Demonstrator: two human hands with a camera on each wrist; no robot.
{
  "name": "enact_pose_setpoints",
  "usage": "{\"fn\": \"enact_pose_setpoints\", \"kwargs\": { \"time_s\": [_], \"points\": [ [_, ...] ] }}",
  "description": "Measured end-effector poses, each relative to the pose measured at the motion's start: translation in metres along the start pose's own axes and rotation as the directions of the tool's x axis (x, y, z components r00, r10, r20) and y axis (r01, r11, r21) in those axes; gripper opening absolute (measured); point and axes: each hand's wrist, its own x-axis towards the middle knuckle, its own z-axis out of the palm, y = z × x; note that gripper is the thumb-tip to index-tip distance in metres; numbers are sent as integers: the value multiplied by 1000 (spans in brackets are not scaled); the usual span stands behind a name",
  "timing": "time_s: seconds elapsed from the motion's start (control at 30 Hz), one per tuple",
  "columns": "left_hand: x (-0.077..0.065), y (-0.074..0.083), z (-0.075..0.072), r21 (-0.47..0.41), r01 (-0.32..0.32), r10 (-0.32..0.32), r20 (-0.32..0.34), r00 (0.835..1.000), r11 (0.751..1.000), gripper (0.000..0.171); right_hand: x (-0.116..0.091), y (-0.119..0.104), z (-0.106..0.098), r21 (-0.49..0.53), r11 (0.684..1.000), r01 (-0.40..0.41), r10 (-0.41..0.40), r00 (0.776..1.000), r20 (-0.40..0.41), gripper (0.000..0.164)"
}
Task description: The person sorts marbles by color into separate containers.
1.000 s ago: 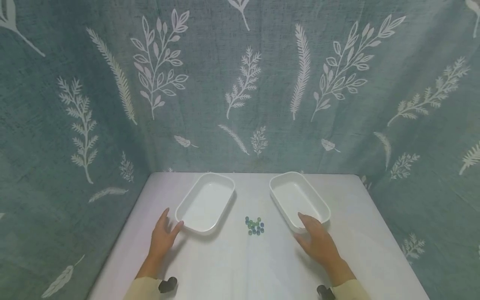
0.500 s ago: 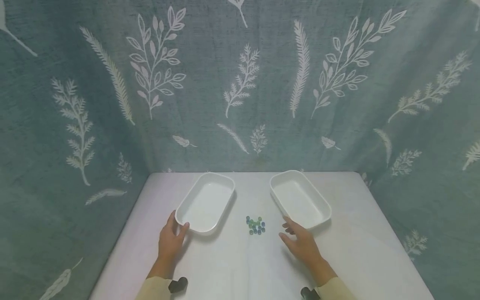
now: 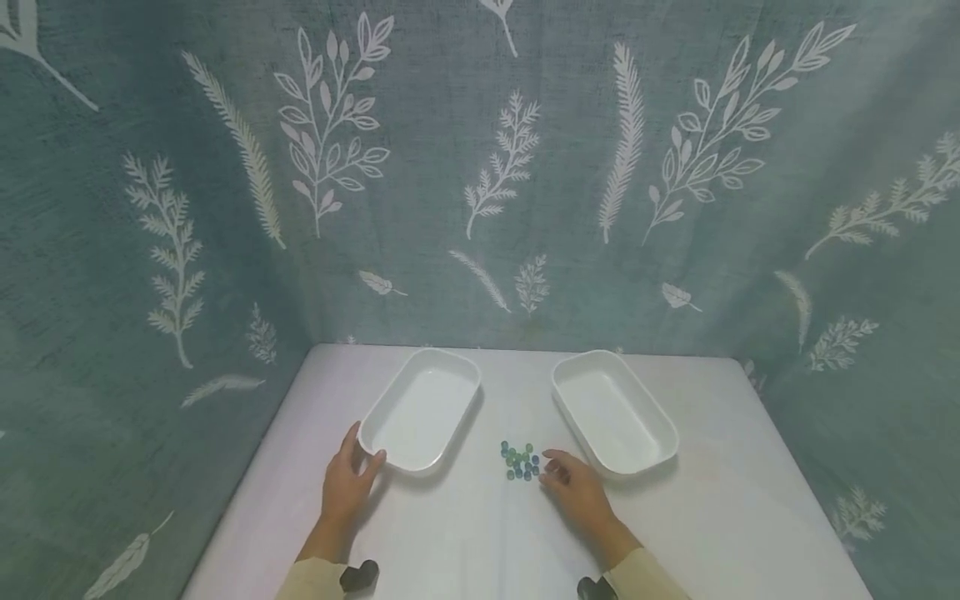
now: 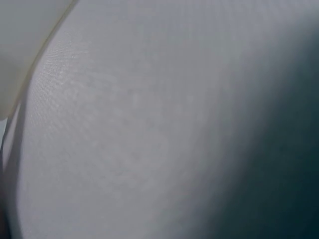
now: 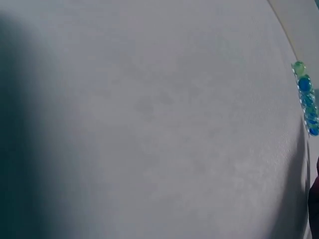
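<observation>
A small cluster of round, see-through blue and green marbles [image 3: 519,460] lies mid-table; in the right wrist view the marbles [image 5: 306,99] show in a row at the right edge. My right hand [image 3: 576,492] is at the cluster's right side, thumb and index finger bent toward it with a gap between them and nothing seen held. My left hand [image 3: 349,485] holds the near-left corner of the left white dish [image 3: 431,471], its fingers along the outer left wall and the thumb at the front rim. In the left wrist view, the dish [image 4: 25,45] fills the upper left corner.
A second white dish [image 3: 641,475], also rectangular with rounded corners, stands behind and right of my right hand. Both dishes sit on the white-covered table [image 3: 450,542]. Green leaf-patterned cloth [image 3: 435,200] hangs close behind and along both sides.
My right hand has moved left from the right dish's front to the marbles. My left hand has come rightward onto the left dish's corner. The dishes and marbles keep their places.
</observation>
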Motion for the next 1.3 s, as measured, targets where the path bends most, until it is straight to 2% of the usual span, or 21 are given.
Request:
{"fn": "enact_pose_setpoints", "kwargs": {
  "time_s": [0.2,0.4,0.47,0.6,0.97,1.3],
  "points": [
    [-1,-1,0,4,20,-20,6,1000,1000,84,9,6,9,10,998,54,-54,999,-6,26],
    [-1,-2,0,13,34,-34,18,999,999,85,10,3,13,-42,997,-66,68,997,44,26],
    [-2,-2,0,25,33,-34,11,999,999,85,10,2,13,-51,995,-85,87,995,53,27],
    [-2,-2,-1,46,30,-30,-2,1000,998,84,11,0,14,-76,995,-72,76,995,58,28],
    [-1,-2,4,81,54,-56,15,998,995,86,12,8,17,-178,983,-54,63,997,45,25],
    [0,-3,4,72,-3,5,-28,1000,997,81,13,6,17,-186,983,-1,8,999,37,22]
  ]
}}
